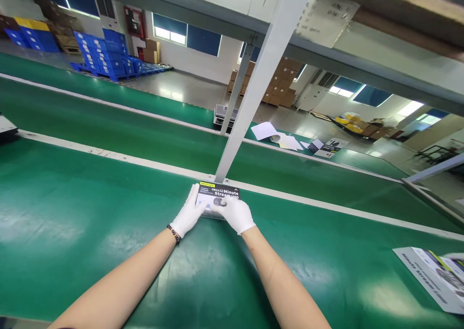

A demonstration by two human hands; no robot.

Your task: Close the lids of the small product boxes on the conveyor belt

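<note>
A small dark printed box (219,193) marked "Minute Stream" lies on the green table (90,222), against the foot of a grey post (253,92). Both my hands wear white gloves. My left hand (188,215) grips the box's left end, fingers curled over it. My right hand (235,214) covers the box's near right part, fingers bent onto its top. A bead bracelet (173,233) sits on my left wrist.
A flat printed carton (433,275) lies at the right edge with a white-gloved fingertip of another person (456,256) on it. Papers and leaflets (290,140) lie on the far bench. Blue crates (105,56) and cardboard boxes (279,85) stand on the floor beyond.
</note>
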